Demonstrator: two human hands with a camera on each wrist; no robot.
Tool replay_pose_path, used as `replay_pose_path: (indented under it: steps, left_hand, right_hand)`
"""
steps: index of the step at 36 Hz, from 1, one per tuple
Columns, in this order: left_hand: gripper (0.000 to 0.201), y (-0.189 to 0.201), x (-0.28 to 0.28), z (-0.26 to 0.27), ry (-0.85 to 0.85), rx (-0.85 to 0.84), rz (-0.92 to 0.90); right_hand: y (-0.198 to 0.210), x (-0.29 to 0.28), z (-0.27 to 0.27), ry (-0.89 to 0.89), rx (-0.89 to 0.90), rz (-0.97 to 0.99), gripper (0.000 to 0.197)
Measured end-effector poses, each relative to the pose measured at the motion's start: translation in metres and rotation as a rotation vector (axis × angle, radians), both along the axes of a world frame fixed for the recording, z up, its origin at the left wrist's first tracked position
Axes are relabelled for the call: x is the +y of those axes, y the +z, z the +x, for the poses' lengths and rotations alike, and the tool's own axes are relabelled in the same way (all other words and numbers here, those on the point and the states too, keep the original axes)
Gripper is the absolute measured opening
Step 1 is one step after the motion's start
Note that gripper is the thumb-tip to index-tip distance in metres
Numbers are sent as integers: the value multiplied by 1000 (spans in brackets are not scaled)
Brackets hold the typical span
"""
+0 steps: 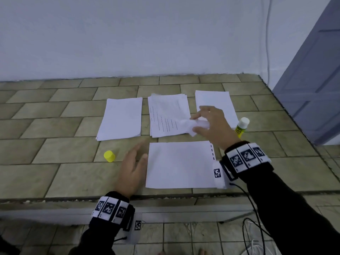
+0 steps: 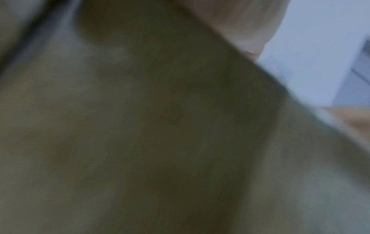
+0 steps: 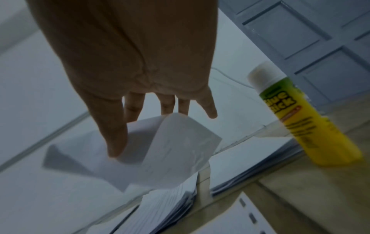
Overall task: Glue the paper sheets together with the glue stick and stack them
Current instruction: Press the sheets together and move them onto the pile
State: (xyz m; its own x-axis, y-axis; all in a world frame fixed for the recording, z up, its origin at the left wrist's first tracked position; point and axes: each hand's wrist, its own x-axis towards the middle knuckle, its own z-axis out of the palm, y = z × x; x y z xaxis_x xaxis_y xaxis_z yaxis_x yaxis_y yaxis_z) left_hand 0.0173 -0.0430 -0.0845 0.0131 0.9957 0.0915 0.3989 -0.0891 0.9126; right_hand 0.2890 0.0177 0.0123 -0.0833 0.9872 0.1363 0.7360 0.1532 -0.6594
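Note:
Three paper stacks lie in a row at the back: a blank left stack (image 1: 121, 118), a printed middle stack (image 1: 168, 115) and a blank right stack (image 1: 215, 102). One blank sheet (image 1: 180, 164) lies in front. My right hand (image 1: 197, 123) pinches the near right corner of the middle stack's top sheet (image 3: 170, 150), which is lifted and curled. The yellow glue stick (image 1: 242, 127) (image 3: 300, 114) stands uncapped just right of that hand. Its yellow cap (image 1: 109, 156) sits on the table at the left. My left hand (image 1: 137, 161) rests flat beside the front sheet's left edge, holding nothing.
The tiled table (image 1: 55, 172) ends at a wall behind and a front edge near my wrists. A grey-blue door (image 1: 312, 80) stands at the right. Cables hang below the table's front right. The left wrist view is a blur of tabletop and paper.

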Motion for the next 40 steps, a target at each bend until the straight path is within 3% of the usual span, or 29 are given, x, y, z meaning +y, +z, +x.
replay_pose_path:
  steps: [3,7,10,14,17,23,27,32,40]
  left_hand:
    - [55,10,1,0,77,-199,-9]
    - [38,22,12,-6,124,-315,-105]
    - [31,34,13,-2,49,-324,-204]
    - [51,40,13,0,-106,-253,-304]
    - [55,38,12,-1,-162,-229,-319]
    - [61,37,6,4,-205,-270,-301]
    - [65,42,3,8,-269,-258,-259]
    - [58,41,3,3,-309,-157,-216]
    - [21,27,9,4,-177,86,-141]
  right_hand:
    - [-4,-23,4,88,45,-61,28]
    - [-15,-40,11,176,-1,-83,29]
    - [-23,-49,14,201,-8,-68,31]
    - [-34,-59,21,200,2,-104,33]
    - [-42,-63,27,164,34,-124,40]
    - [-47,-71,39,107,393,-171,48]
    - [-50,-68,43,-26,463,-261,33]
    - [-52,-66,45,-136,261,-233,19]
    - [-54,-68,32,-45,-28,-301,34]
